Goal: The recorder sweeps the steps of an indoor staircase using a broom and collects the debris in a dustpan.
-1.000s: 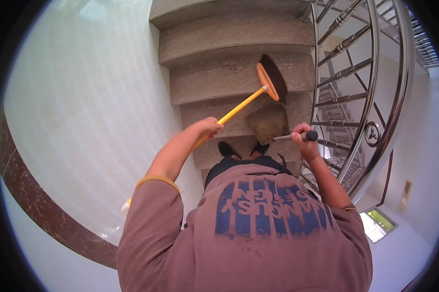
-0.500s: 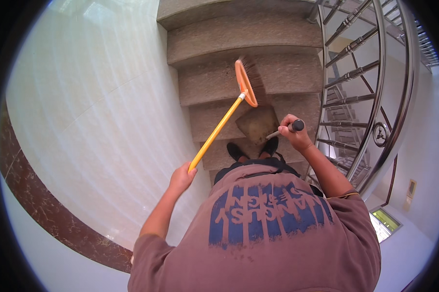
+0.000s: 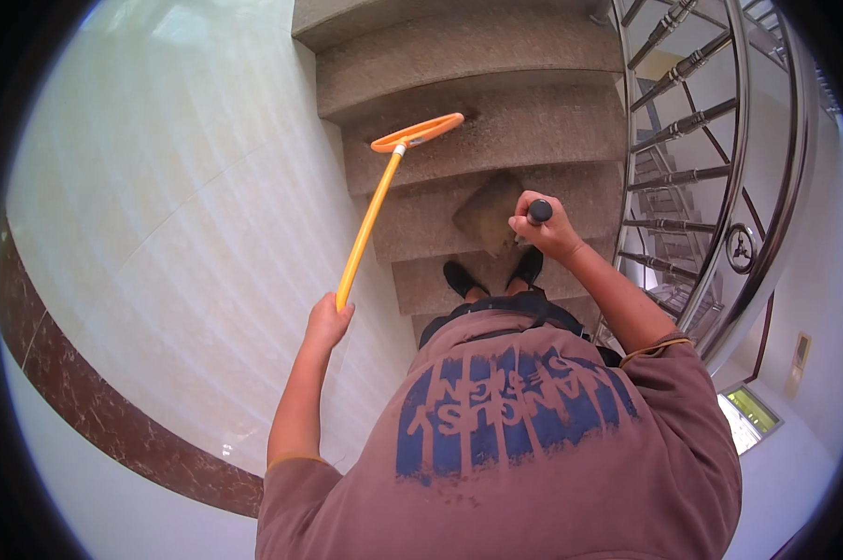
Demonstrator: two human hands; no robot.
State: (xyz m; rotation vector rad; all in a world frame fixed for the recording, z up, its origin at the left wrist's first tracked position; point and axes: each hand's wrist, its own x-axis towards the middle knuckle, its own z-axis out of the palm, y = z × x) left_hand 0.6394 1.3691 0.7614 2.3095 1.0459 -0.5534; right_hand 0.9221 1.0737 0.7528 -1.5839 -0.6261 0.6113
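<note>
Two hands (image 3: pixel 328 322) (image 3: pixel 558 233), broom (image 3: pixel 373 224) in left, dustpan (image 3: pixel 486 215) in right

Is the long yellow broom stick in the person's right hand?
No, the left hand grips the long yellow broom handle, and the right hand holds a black-tipped dustpan handle.

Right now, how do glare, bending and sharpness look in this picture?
In the head view, pale glare streaks the wall; head view, the steps look dimmer; head view, the railing bends near the rim; head view, the broom seems fairly sharp.
</note>
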